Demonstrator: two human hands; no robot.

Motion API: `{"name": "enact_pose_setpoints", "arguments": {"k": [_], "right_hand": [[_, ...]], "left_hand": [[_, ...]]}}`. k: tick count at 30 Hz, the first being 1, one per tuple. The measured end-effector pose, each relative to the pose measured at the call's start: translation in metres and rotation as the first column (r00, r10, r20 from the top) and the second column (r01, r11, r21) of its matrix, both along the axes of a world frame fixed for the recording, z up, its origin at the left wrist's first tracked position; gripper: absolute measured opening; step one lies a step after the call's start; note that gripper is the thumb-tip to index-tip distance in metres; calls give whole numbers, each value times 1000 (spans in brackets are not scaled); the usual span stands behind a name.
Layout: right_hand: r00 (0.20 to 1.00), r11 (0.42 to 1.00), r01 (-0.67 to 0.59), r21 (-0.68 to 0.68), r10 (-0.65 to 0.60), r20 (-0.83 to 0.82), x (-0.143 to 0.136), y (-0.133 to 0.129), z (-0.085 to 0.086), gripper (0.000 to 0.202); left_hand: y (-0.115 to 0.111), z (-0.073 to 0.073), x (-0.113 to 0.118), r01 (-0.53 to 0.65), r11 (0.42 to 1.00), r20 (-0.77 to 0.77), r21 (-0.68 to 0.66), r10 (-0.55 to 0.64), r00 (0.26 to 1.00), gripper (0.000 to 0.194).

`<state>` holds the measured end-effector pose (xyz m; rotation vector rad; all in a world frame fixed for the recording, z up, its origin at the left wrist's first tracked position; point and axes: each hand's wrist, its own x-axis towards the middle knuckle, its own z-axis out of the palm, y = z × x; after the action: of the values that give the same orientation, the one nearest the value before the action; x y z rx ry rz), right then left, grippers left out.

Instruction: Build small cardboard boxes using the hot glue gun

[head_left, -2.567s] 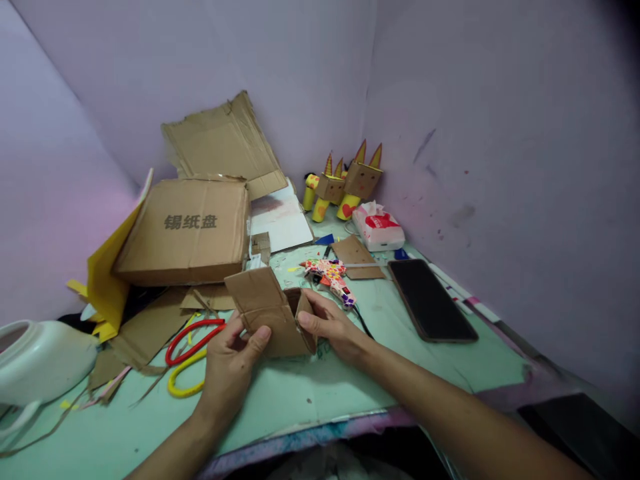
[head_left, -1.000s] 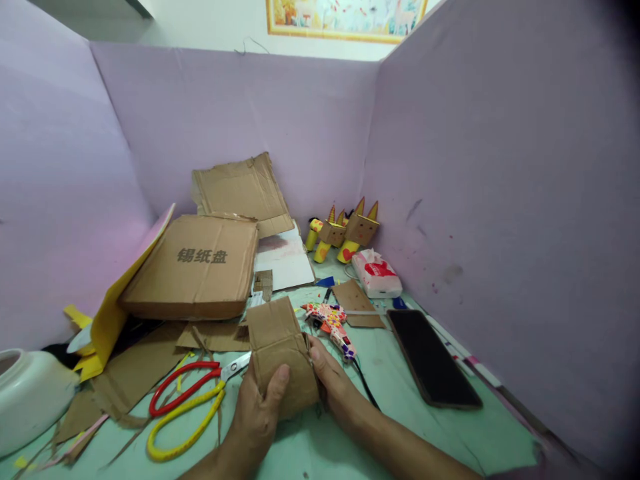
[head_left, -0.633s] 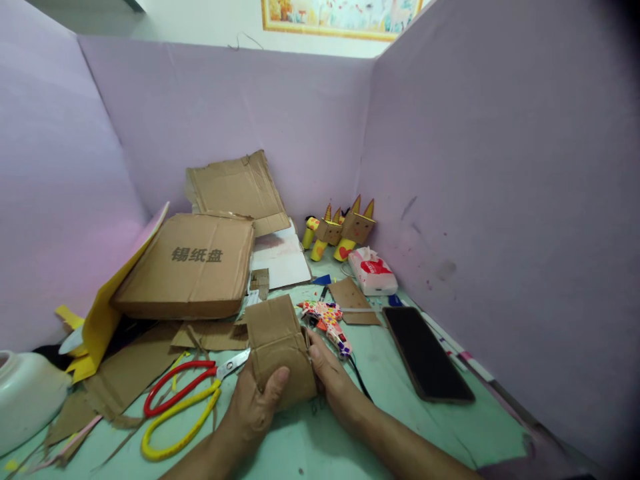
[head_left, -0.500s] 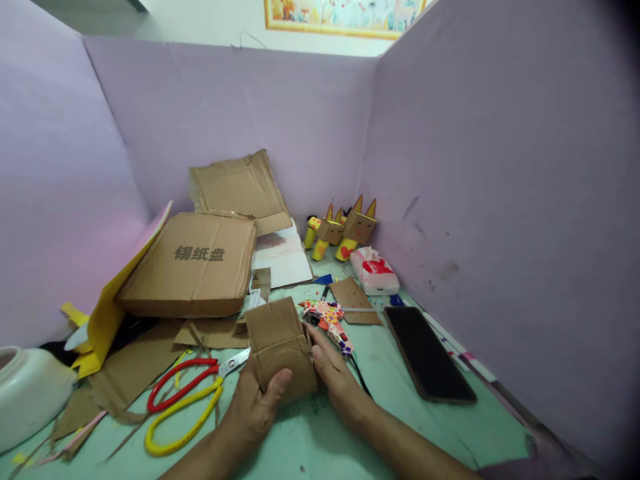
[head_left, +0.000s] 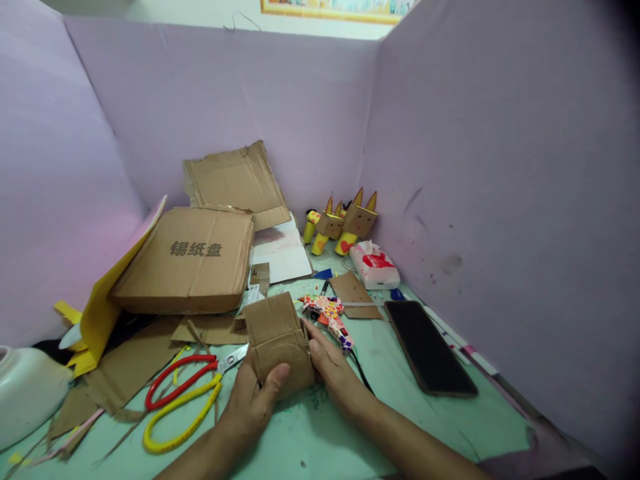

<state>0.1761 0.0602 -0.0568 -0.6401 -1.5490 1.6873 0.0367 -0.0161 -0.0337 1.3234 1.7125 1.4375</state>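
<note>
A small folded brown cardboard box is held between both hands near the middle of the green table. My left hand grips its lower left side, the thumb lying on the front face. On the right edge of the box, my right hand presses with its fingers, partly hidden behind the cardboard. Scissors with one red and one yellow handle lie left of my left hand. Behind the box, to its right, rests a colourful patterned glue gun.
A large cardboard box and cardboard scraps fill the left side. Two cardboard figures stand at the back, near a tissue pack. A black phone lies right. A white pot is far left.
The view has tilted down slightly, so things appear a little higher. Both hands keep their hold on the small cardboard box, which has barely moved.
</note>
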Motion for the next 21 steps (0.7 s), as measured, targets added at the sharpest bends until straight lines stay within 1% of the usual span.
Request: {"name": "enact_pose_setpoints", "arguments": {"k": [4,8,12,15,21], "right_hand": [[999,998,34,51,-36,40,0,1,0,70],[998,993,41,107,-46,45,1,2,3,70],[998,993,46,105,-50,37,0,4,3,69],[999,997,43,69,-43,2,-1,5,2,65],[994,996,13,-93,-23,-104,-2,6,1,60]], "left_hand": [[0,2,0,-27,1000,-39,-2,27,999,49],[2,-1,-2,-29,1000,-42,0,29,999,44],[2,-3,-3,-14,1000,-29,-1,14,999,41],[1,-1,-3,9,1000,9,6,-9,1000,40],[0,10,0,89,996,159,-26,-84,984,43]]}}
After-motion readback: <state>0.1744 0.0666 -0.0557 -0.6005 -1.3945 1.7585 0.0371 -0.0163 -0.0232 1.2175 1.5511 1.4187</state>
